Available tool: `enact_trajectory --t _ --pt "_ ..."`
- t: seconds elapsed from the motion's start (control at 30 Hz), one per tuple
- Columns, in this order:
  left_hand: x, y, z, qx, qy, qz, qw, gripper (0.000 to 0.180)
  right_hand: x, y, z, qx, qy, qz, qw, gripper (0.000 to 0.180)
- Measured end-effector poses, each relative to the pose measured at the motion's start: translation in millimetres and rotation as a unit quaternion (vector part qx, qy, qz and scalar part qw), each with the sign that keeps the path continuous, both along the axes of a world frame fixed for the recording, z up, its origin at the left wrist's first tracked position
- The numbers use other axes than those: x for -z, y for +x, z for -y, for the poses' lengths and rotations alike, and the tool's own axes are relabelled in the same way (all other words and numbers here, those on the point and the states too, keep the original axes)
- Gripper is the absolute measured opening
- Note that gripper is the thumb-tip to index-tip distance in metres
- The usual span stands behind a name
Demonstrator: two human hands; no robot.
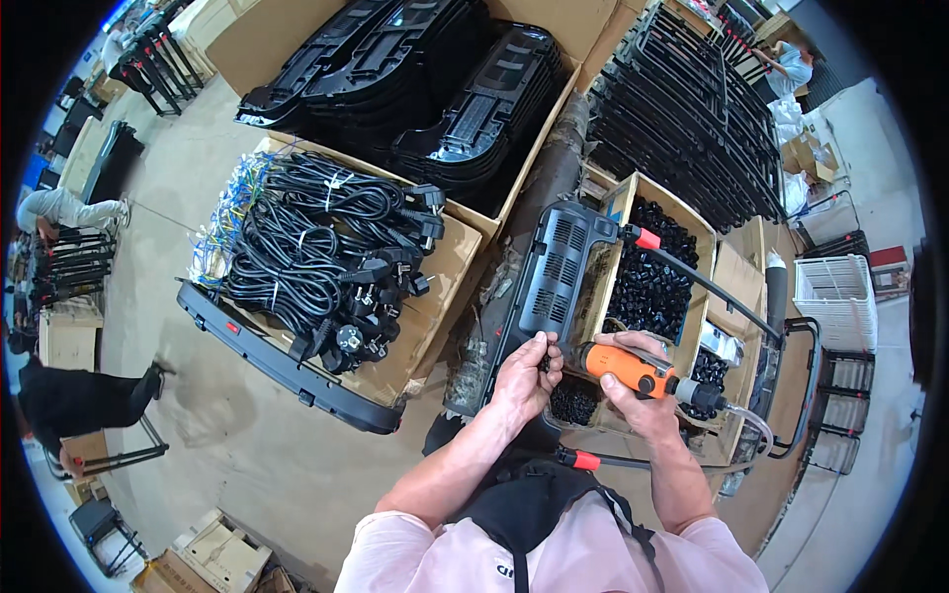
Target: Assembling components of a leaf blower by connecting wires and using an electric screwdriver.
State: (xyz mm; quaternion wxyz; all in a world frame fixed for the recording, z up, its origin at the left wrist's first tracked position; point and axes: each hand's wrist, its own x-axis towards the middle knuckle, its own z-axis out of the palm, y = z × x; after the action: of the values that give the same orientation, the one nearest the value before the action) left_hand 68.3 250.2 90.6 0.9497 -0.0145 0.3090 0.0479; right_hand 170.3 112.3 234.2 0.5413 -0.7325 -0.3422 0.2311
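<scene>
My left hand (525, 374) pinches the lower edge of a black vented plastic panel (559, 265) that stands tilted in front of me. My right hand (638, 395) grips an orange pneumatic screwdriver (633, 368), its tip pointing left toward the panel's lower edge beside my left fingers. A clear air hose (753, 435) runs from the tool's rear end. The panel carries a black tube frame with red end caps (647, 238).
A cardboard box of small black parts (652, 287) stands behind the panel. A box of coiled black power cords (326, 257) lies left on a black panel. Stacks of black panels (435, 79) and frames (692, 109) fill the back. Other people work at the left edge.
</scene>
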Motion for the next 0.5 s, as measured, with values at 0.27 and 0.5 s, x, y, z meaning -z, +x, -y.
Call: enact_trajectory --t 0.27,0.5 --pt "5 1 -15 -0.009 -0.038 0.048 0.998 0.023 1 2 -14 0.048 0.019 -0.099 0.994 0.056" --pt "-1 6 -8 -0.04 -0.068 0.059 0.995 0.024 -2 8 -20 0.055 0.01 -0.101 0.993 0.055"
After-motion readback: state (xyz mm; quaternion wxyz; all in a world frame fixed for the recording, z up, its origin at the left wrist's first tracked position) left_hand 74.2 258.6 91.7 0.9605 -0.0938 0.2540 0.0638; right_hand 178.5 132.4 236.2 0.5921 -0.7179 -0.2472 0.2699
